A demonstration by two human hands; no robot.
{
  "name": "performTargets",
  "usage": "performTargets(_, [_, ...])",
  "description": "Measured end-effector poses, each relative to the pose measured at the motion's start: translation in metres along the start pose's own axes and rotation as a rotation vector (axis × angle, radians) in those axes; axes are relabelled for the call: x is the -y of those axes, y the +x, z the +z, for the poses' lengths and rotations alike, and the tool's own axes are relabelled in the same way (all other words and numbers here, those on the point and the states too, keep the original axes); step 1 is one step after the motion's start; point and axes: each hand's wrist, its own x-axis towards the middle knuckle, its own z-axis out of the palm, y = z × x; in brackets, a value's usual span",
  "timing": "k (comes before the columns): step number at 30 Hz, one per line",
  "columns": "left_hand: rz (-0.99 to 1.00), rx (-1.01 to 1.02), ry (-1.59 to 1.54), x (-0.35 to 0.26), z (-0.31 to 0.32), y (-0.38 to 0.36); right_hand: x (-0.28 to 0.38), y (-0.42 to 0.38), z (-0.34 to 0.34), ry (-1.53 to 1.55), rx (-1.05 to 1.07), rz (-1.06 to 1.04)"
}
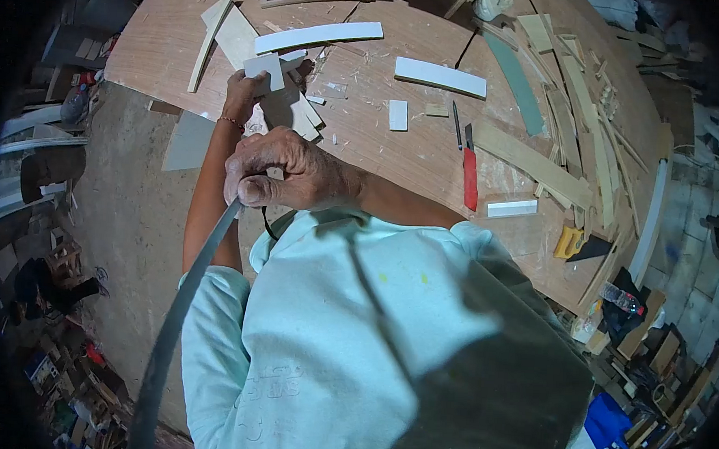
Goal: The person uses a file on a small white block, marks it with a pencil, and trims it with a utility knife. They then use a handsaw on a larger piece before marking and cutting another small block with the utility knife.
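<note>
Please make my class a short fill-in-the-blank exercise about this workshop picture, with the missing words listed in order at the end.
1. The pale square piece is in the person's ______ hand.
2. The upper end of the long grey strip is at the person's ______ hand.
3. The bladed tool beside the pen has a ______ handle.
4. The saw near the table edge has a ______ handle.

Missing words: left; right; red; yellow.

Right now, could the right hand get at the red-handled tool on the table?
Probably yes: the red-handled tool lies uncovered on the table, close to the right forearm. The right hand appears to pinch a grey strip, so it would likely need to release that first.
</note>
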Motion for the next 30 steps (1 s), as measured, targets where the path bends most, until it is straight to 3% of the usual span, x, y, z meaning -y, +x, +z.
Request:
performTargets(11, [0.086, 0.0, -0.063, -0.003, 0.0, 0.004, 0.001, 0.0, 0.0, -0.031, 0.028, -0.07])
performTargets(15, [0.087, 0.008, -0.063, -0.006, 0.0, 0.005, -0.012, 0.002, -0.004, -0.084, 0.024, -0.233])
performTargets(18, [0.11, -0.016, -0.068, -0.008, -0.003, 0.01, -0.012, -0.001, -0.001, -0.023, 0.038, -0.093])
performTargets(21, [0.098, -0.005, -0.074, -0.019, -0.001, 0.005, -0.01, 0.0, 0.003, 0.045, 0.011, -0.127])
performTargets(23, [0.104, 0.007, -0.094, -0.018, -0.002, 0.01, -0.013, 0.001, -0.001, -0.015, 0.031, -0.182])
performTargets(30, [0.152, 0.015, -0.097, -0.02, 0.001, 0.014, -0.018, 0.009, 0.002, -0.147, -0.087, 0.043])
